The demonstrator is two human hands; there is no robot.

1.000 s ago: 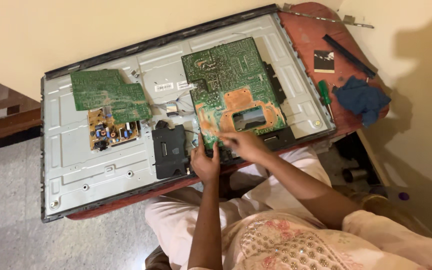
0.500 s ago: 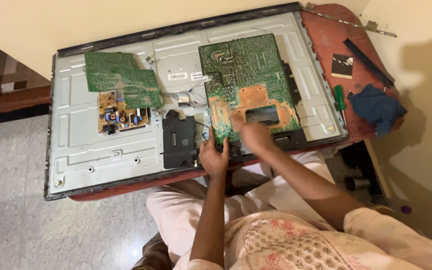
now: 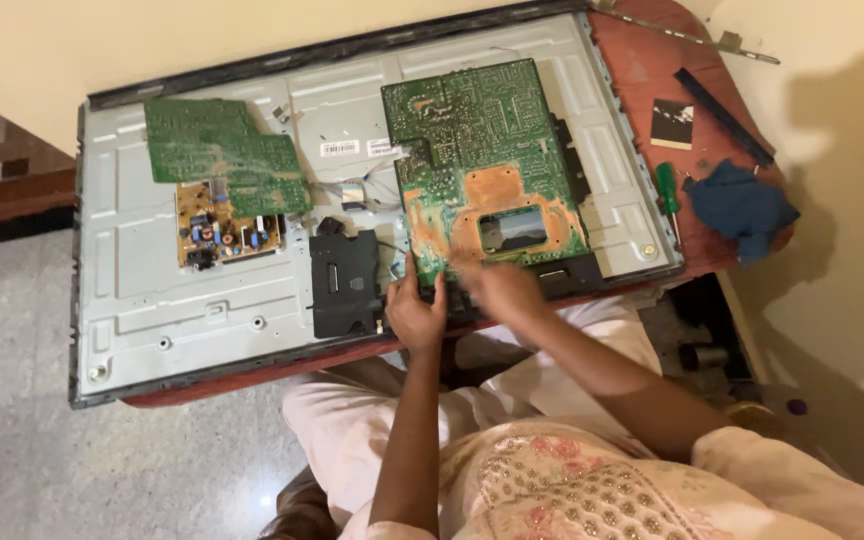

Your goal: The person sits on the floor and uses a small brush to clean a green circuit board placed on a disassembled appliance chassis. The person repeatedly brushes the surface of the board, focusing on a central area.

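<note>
A wide flat television panel with a grey sheet-metal back and a black frame (image 3: 142, 300) lies face down across a reddish-brown wooden counter (image 3: 642, 60), covering most of it. On the panel's right half rests a large green printed circuit board with an orange-brown patch and a rectangular cut-out (image 3: 482, 165), its near edge lifted slightly at the person's side. A smaller green circuit board (image 3: 222, 150) lies on the left half, partly over a little tan board crowded with dark components (image 3: 222, 230). Between the two green boards, near the front edge, sits a black rectangular plastic module (image 3: 344, 282).

The left hand (image 3: 414, 312) rests at the near left corner of the large board, fingers curled against its edge, touching it. The right hand (image 3: 500, 288) lies just beside it along the same near edge; it is blurred, so its grip cannot be told.

On the bare right end of the counter lie a crumpled dark blue cloth (image 3: 740, 210), a long black strip (image 3: 724, 115), a green-handled screwdriver (image 3: 668, 190) and a small dark square card (image 3: 672, 123).
</note>
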